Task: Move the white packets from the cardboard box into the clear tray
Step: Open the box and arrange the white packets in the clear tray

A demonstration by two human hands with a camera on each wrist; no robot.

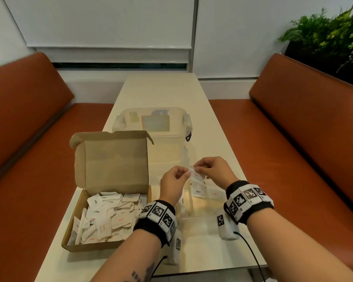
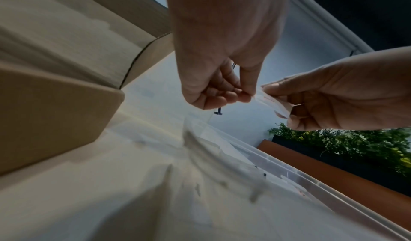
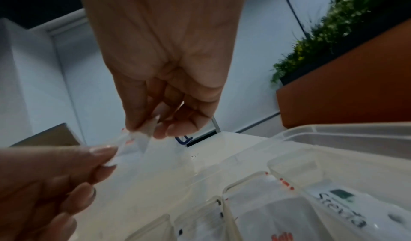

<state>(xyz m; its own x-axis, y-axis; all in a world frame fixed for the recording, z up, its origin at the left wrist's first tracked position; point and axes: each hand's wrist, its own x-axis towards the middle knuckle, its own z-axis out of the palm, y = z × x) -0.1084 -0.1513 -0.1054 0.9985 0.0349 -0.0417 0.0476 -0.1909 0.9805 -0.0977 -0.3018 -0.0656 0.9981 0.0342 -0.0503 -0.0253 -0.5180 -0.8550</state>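
White packet [image 1: 194, 173] above tray rim [image 1: 207, 183]

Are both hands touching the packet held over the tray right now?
Touching. In the head view the left hand and right hand each pinch an end of the white packet; the right wrist view shows the fingers on it.

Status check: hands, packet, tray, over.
Left hand and right hand both pinch one white packet above the clear tray. Cardboard box still holds many packets. Nothing in the way.
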